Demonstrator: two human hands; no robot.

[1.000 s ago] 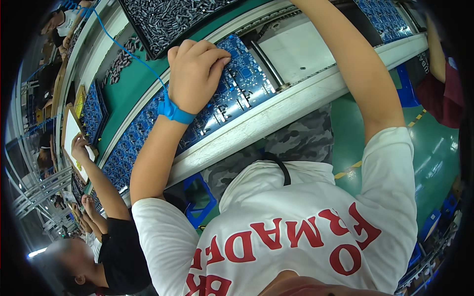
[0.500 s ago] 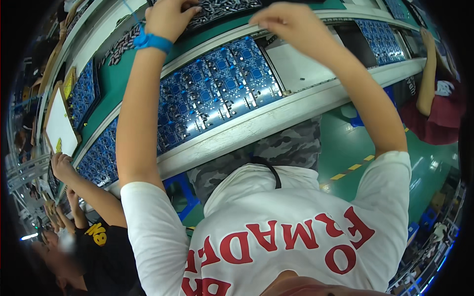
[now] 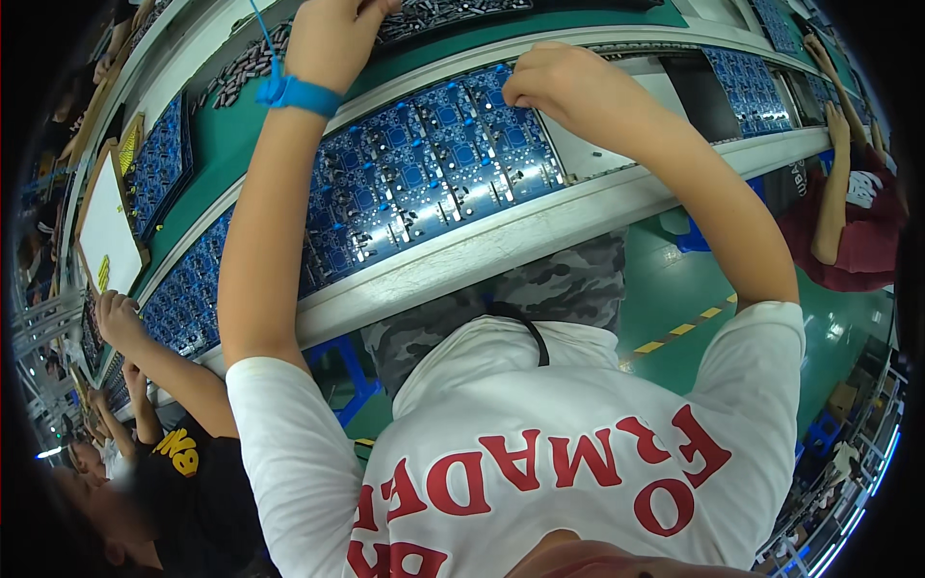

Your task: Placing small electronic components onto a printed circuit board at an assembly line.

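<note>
A large panel of blue circuit boards (image 3: 424,159), dotted with small parts, lies on the conveyor line in front of me. Over its far right corner hovers my right hand (image 3: 564,82), fingertips pinched together; anything between them is hidden. My left hand (image 3: 332,39) reaches past the panel to the black tray (image 3: 540,12) of small dark cylindrical parts. Its fingers are bent together and partly cut off by the upper edge, so what they hold cannot be made out. A blue wrist strap (image 3: 301,94) with a cord circles my left wrist.
Loose dark cylindrical parts (image 3: 246,72) lie on the green mat (image 3: 217,144). The conveyor's white rail (image 3: 453,246) runs between me and the panel. Another board panel (image 3: 747,91) sits farther right. Co-workers in a black shirt (image 3: 207,482) and a maroon shirt (image 3: 848,231) flank me.
My right hand has come nearer, from beyond the rail to over the panel's corner. My left hand has shifted slightly farther up. The panel has slid a little to the right.
</note>
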